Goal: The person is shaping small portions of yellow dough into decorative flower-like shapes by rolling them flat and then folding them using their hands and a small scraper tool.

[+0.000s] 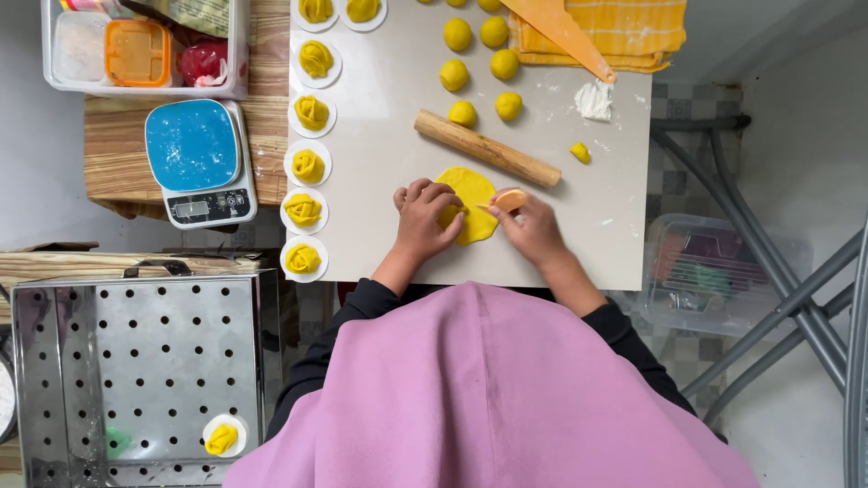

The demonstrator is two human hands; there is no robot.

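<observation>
A flattened yellow dough disc [472,201] lies on the white board [380,181] in front of me. My left hand [425,220] presses on the disc's left side with curled fingers. My right hand [532,226] holds a small orange round scraper [510,199] at the disc's right edge. A wooden rolling pin [486,149] lies diagonally just beyond the disc. Several yellow dough balls [479,54] sit farther back on the board.
Shaped yellow buns on white paper rounds [307,167] line the board's left edge. A blue digital scale [197,161] and a plastic box [145,45] stand at left. A perforated steel steamer tray [136,370] holds one bun. A yellow cloth [624,32] lies at the far side.
</observation>
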